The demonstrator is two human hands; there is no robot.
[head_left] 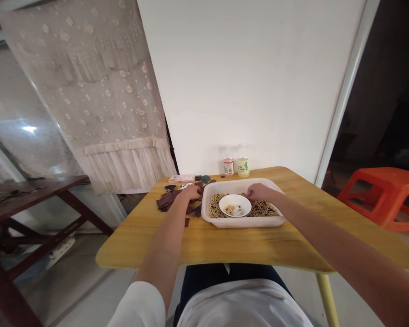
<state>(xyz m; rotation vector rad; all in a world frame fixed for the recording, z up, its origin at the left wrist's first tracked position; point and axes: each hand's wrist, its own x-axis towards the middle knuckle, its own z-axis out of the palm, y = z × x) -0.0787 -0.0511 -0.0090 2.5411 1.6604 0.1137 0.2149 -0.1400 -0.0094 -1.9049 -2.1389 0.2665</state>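
My left hand [192,192] is over the left part of the table, at a pile of dark brown scraps [167,200] that look like cloth or leather. Its fingers curl downward, and whatever they may hold is hidden. Inside a white plastic tray [245,223], my right hand [258,192] is closed beside the right rim of a white bowl [235,198]. I cannot make out what its fingers pinch. Pale and dark bean-like grains [264,209] cover the tray floor around the bowl. Some pale grains and small bits lie in the bowl.
Against the wall stand a red-labelled bottle [228,166] and a green-labelled bottle [243,167]. A pink phone-like case [182,179] and a small black object [170,187] lie at the wooden table's [139,245] back left. An orange stool [385,195] stands to the right.
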